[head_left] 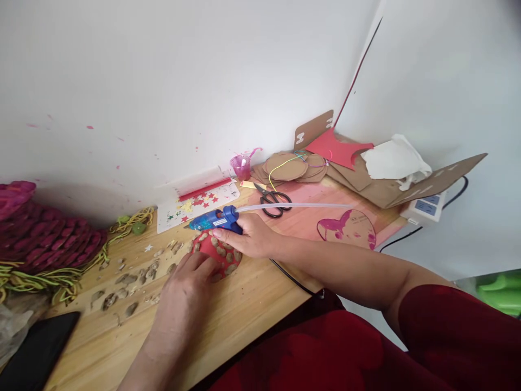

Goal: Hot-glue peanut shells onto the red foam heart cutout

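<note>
My right hand [256, 236] is wrapped round the handle of a blue hot glue gun [215, 218]. Its nozzle points left, and a long clear glue stick [293, 206] sticks out of its back. Just below lies a red heart-like piece [211, 247] with brown, knobbly bits resembling peanut shells across its face. At that piece's lower left edge, my left hand [189, 282] has its fingers curled in, touching it. The fingertips are hidden, so what they pinch cannot be made out. Loose brown shell pieces [126, 279] are scattered on the wooden table [240, 320] to the left.
Black scissors [274, 201] lie behind my right hand. Star stickers on a white sheet [165, 216], a pink cup [241, 167] and cardboard discs [287, 166] stand farther back. A cardboard heart [345, 231], power strip [425, 207], dark phone [40, 350] and crimson woven object [52, 239] flank the workspace.
</note>
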Demonstrator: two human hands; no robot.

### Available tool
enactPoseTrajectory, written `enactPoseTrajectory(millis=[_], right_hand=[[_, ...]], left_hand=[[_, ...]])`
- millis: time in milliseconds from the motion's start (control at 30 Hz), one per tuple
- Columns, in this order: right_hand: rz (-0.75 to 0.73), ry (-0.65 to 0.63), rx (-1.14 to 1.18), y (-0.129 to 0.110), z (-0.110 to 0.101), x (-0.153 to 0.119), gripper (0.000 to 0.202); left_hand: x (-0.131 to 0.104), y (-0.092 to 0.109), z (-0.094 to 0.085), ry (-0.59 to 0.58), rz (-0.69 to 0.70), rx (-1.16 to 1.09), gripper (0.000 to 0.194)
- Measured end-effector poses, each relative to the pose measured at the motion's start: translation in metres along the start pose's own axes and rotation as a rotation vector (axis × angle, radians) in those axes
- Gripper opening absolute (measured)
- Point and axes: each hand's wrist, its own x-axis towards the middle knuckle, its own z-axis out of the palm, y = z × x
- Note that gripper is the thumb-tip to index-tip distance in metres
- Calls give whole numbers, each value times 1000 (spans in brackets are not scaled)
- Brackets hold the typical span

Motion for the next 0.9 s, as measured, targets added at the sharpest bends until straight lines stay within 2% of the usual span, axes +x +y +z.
enactPoseTrajectory(millis=[167,333,433,500,567,633,700,800,900], right_hand=[[35,-9,-13,-8,-6,2,35],[93,106,81,-37,-22,-3,40],[133,219,182,-53,-38,-32,38],[251,335,212,-56,-49,-65,37],[384,506,199,-53,-58,-104,35],[403,637,143,-46,-65,-140,32],[398,703,67,-40,-72,-167,30],[477,710,-91,-33,-80,-182,35],[517,683,-131,-25,-91,-171,42]], left_hand=[[2,5,-4,-41,-23,23,22],[2,7,-4,-41,-27,17,23],[0,5,-1,-31,-33,8,23],[0,4,1,-18,-36,2,24],[0,4,1,-9,-38,-8,25],[0,6,0,-7,-42,-16,24],[1,7,-1,-2,-50,-19,23],[1,8,-1,20,-58,-30,23],[0,8,-1,31,-59,-22,23]])
